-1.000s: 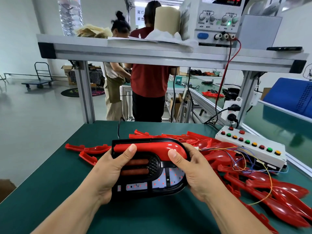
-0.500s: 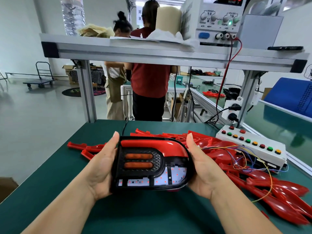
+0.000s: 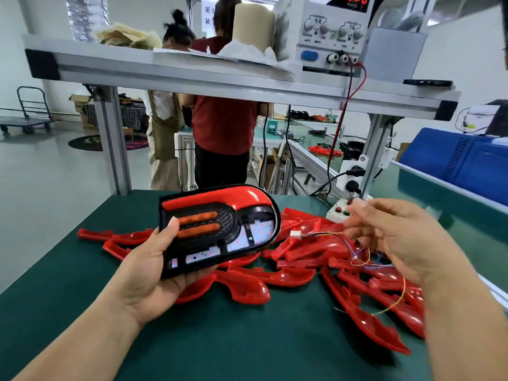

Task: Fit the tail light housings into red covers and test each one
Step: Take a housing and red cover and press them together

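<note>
- Black oblong plastic tail light housing (image 3: pixel 220 224), fitted with a glossy red cover strip along its top edge and two orange bars in a mesh panel: held raised above the counter, face to the camera, right end tilted slightly higher. Small red dots are seen on its pale lower panels.
- Left hand (image 3: pixel 148 273): wrapped round the housing's left end; the thumb is laid on the front face beside the orange bars, and the fingers are curled behind, mostly hidden.
- Right hand (image 3: pixel 398 237): blurred, raised to the right of the housing and apart from it. Its fingers (image 3: pixel 368 218) are extended leftward and loosely parted; whether the wires are pinched cannot be told.
- Thin multicoloured wires (image 3: pixel 327 234) with a small white plug (image 3: pixel 295 234): the plug is seen just beside the housing's right end, and the wires are run toward the right hand.
- Loose red translucent plastic covers (image 3: pixel 302 270): heaped on the dark green counter (image 3: pixel 247 339), below and to the right of the housing.
- White control box with red and green buttons (image 3: pixel 339 213): set on the counter, partly hidden by the right hand.
- Grey bench power supply (image 3: pixel 330 31): placed on the overhead aluminium shelf (image 3: pixel 192 75).
</note>
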